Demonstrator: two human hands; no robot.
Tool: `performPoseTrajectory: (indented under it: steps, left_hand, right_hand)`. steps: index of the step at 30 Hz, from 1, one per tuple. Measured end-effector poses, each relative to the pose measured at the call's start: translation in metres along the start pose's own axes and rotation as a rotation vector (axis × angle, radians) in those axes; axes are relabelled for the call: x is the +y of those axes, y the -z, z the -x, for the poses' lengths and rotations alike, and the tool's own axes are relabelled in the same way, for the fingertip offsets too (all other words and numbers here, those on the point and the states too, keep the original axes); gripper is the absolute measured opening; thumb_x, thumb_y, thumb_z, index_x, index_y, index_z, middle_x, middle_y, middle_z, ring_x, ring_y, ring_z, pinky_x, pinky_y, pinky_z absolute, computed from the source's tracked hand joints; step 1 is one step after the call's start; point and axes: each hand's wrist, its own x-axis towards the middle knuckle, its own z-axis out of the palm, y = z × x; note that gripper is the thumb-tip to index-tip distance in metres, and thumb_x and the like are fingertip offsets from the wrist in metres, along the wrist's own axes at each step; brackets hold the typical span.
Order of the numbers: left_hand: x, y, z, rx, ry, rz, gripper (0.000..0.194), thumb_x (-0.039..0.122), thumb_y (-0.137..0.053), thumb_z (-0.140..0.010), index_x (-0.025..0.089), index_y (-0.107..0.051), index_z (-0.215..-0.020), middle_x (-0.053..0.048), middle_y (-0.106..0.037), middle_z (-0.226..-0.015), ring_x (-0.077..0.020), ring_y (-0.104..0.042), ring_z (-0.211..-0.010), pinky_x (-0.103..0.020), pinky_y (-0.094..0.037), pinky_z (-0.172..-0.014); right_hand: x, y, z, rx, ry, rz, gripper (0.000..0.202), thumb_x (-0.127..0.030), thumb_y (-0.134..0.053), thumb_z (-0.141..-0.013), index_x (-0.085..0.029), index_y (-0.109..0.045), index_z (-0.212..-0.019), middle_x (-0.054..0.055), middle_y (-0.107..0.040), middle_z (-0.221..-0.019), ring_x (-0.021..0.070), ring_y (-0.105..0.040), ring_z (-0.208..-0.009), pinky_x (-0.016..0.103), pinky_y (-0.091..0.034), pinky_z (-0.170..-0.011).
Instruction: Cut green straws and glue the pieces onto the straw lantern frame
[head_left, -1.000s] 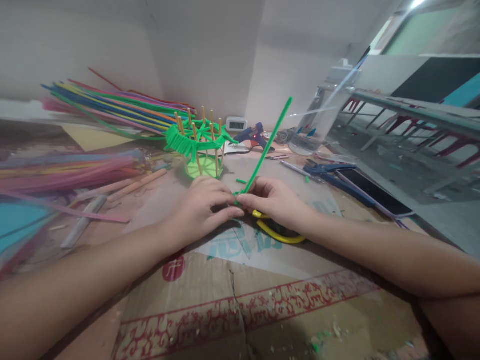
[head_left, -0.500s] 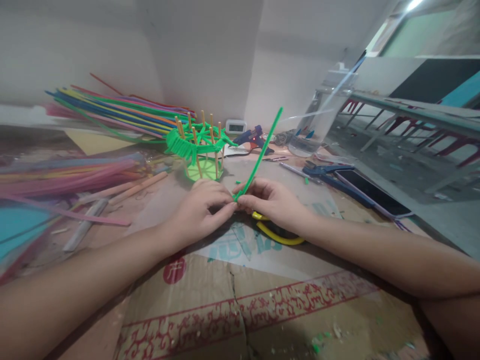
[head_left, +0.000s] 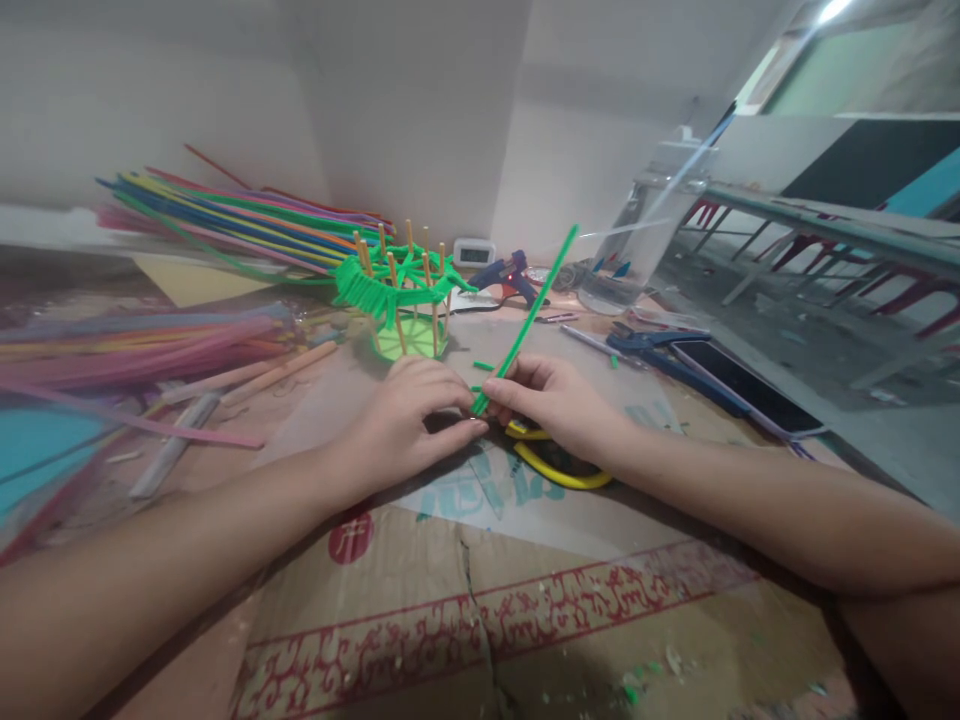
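Observation:
A green pipe cleaner [head_left: 534, 308] slants up to the right from between my hands. My right hand [head_left: 544, 398] pinches it near its lower end. My left hand [head_left: 420, 412] is at that lower end, thumb and fingers closed round the tip. Short green pieces show just behind the fingertips. Yellow-handled scissors [head_left: 559, 476] lie partly under my right hand. Behind my left hand stands a green structure [head_left: 397, 290] of upright wooden sticks on a round light-green base, with green pipe cleaner woven round its upper part.
Bundles of coloured pipe cleaners [head_left: 247, 225] lie at the left. A glue gun [head_left: 510, 275], a small digital clock [head_left: 474, 252] and a clear container [head_left: 619, 265] stand at the back. Pliers [head_left: 675, 365] and a phone [head_left: 746, 385] lie at the right, cardboard [head_left: 405, 610] in front.
The pipe cleaner has shifted slightly right and down at its tip. My left thumb has moved slightly right and down, and the short green pieces behind the fingers show more.

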Motion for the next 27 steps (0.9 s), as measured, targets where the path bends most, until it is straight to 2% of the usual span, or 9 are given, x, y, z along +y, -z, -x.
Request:
performPoseTrajectory:
  steps: [9,13,19,27]
  left_hand:
    - [0.0,0.001,0.001,0.056,0.006,-0.019,0.018,0.035,-0.064,-0.088,0.018,-0.065,-0.082,-0.001,-0.067,-0.081,-0.0176,-0.059,-0.083,-0.032,-0.039,-0.08]
    - [-0.001,0.001,0.0,0.031,0.009,-0.021,0.018,0.035,-0.059,-0.092,0.019,-0.068,-0.086,-0.002,-0.067,-0.083,-0.0174,-0.059,-0.085,-0.032,-0.038,-0.081]
    - [0.0,0.001,0.0,-0.018,0.021,-0.006,0.025,0.041,-0.06,-0.09,0.019,-0.069,-0.084,-0.003,-0.068,-0.084,-0.0193,-0.059,-0.087,-0.034,-0.039,-0.082]
    - [0.003,0.0,-0.001,-0.009,0.06,-0.005,0.022,0.034,-0.058,-0.092,0.018,-0.067,-0.079,-0.002,-0.067,-0.076,-0.0179,-0.058,-0.08,-0.035,-0.039,-0.08]
  right_hand:
    - [-0.003,-0.001,0.0,-0.02,-0.017,0.015,0.038,-0.051,-0.075,-0.071,-0.017,-0.057,-0.072,-0.003,-0.06,-0.064,0.0094,-0.054,-0.058,0.024,-0.045,-0.057]
    - [-0.003,-0.001,0.001,0.0,-0.007,0.048,0.037,-0.051,-0.073,-0.072,-0.017,-0.057,-0.073,-0.003,-0.059,-0.063,0.01,-0.054,-0.058,0.024,-0.045,-0.057]
    - [0.005,0.001,0.001,0.058,0.049,0.184,0.035,-0.051,-0.069,-0.077,-0.017,-0.06,-0.078,0.0,-0.063,-0.069,0.0125,-0.057,-0.062,0.026,-0.045,-0.057]
    - [0.006,-0.001,0.004,0.094,0.115,0.378,0.035,-0.051,-0.064,-0.081,-0.016,-0.063,-0.078,0.002,-0.065,-0.071,0.014,-0.056,-0.064,0.026,-0.044,-0.057]
